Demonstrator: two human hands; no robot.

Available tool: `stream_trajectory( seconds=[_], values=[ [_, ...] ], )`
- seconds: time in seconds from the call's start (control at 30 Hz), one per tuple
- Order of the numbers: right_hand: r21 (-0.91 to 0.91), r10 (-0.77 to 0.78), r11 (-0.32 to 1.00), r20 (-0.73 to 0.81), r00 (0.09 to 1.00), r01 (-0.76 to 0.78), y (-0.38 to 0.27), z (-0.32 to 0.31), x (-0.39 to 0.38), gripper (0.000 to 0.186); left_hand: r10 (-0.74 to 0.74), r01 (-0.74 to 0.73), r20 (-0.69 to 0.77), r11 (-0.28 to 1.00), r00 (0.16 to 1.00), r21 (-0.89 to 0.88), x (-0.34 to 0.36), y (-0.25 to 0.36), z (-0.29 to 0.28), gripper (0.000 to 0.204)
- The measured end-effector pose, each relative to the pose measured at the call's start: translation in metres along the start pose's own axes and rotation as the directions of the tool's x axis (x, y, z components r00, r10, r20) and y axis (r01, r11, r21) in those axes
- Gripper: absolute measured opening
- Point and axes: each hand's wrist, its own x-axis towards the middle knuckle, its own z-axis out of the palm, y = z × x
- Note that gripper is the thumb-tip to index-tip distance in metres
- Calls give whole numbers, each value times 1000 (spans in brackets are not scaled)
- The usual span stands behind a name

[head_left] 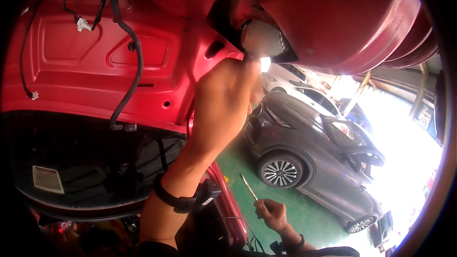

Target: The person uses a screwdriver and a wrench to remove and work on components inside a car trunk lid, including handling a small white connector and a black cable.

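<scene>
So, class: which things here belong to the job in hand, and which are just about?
Likely the job:
- left hand, at pale rounded part
- right hand, holding slim tool
- red panel

Likely just about:
- grey car
- white car

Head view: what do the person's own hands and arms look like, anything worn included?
No gloves. The left hand has a black wrist strap carrying a dark box with a small pale patch. The right hand has a black band at the wrist. Dark sleeves show at the lower edge.
</scene>
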Motion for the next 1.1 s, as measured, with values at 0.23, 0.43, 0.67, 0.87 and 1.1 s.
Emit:
stream_trajectory(
  seconds=[0.23,0.43,0.67,0.87,1.1],
  values=[
    [3,14,1000,5,1000,-14,-3,6,0,34,-45,45,-50,999,998,4,-4,-2,5,39],
    [53,-7,999,12,1000,6,-3,8,1,35,22,-19,-62,998,998,62,1,2,6,39],
    [72,-29,997,21,999,28,-4,10,0,33,86,-86,-29,996,996,8,-1,-10,6,28],
    [78,-10,997,18,1000,9,-1,13,-1,34,97,-93,-40,992,994,87,1,-10,4,24],
    [74,-5,997,6,1000,5,6,11,-5,34,105,-104,19,993,994,-55,-2,-13,-3,18]
  ],
)
